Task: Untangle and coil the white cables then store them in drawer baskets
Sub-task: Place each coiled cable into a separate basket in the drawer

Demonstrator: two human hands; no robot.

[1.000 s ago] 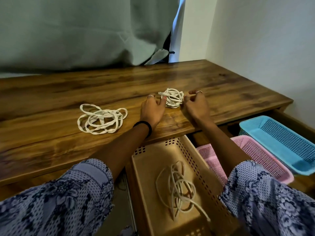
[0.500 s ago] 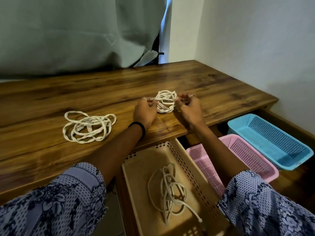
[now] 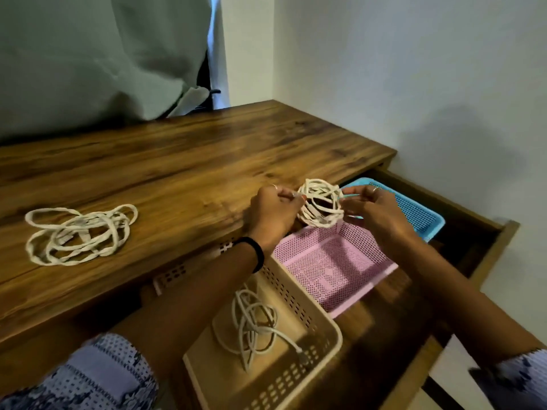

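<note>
A small coiled white cable [image 3: 321,206] hangs in the air over the far end of the pink basket [image 3: 331,267], just past the desk's front edge. My left hand [image 3: 272,213] pinches its left side and my right hand [image 3: 374,210] pinches its right side. A second white cable [image 3: 80,233] lies in a loose tangle on the wooden desk [image 3: 177,173] at the left. A third white cable [image 3: 254,324] lies loosely coiled in the beige basket [image 3: 296,377]. A blue basket [image 3: 420,211] sits to the right of the pink one.
All three baskets stand side by side in the open wooden drawer [image 3: 488,241] below the desk's front edge. A grey-green curtain [image 3: 97,54] hangs behind the desk. A white wall [image 3: 414,84] closes the right side.
Both hands lifted the small coil off the desk and carried it toward me, off the front edge and over the pink basket. The camera swung right.
</note>
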